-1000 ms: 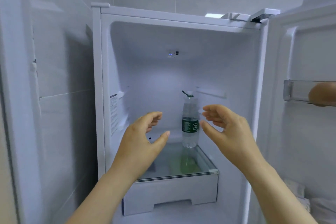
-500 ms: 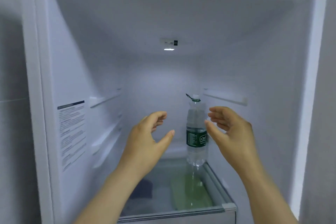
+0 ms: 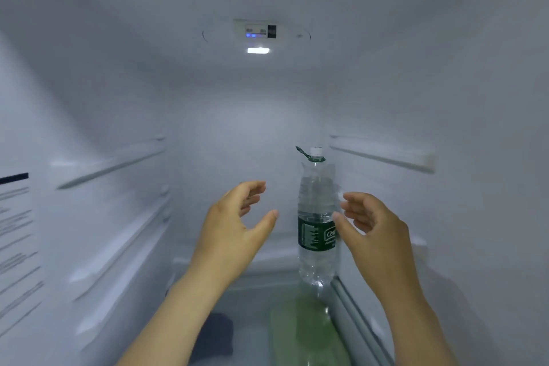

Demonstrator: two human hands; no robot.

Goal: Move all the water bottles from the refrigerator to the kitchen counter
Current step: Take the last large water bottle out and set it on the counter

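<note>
Left hand (image 3: 234,229) at centre frame and right hand (image 3: 374,235) beside it are spread wide and hold nothing. Between them, a clear plastic water bottle with dark green label (image 3: 315,205) stands upright and water-filled on the glass shelf (image 3: 255,333) inside the white refrigerator (image 3: 118,98).

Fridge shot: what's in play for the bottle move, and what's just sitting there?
In play: water bottle, upright on the glass shelf; left hand and right hand, open on either side of it, neither gripping.
Just there: interior light; control panel; wall label; shelf rails; greenish patch under the glass.
</note>
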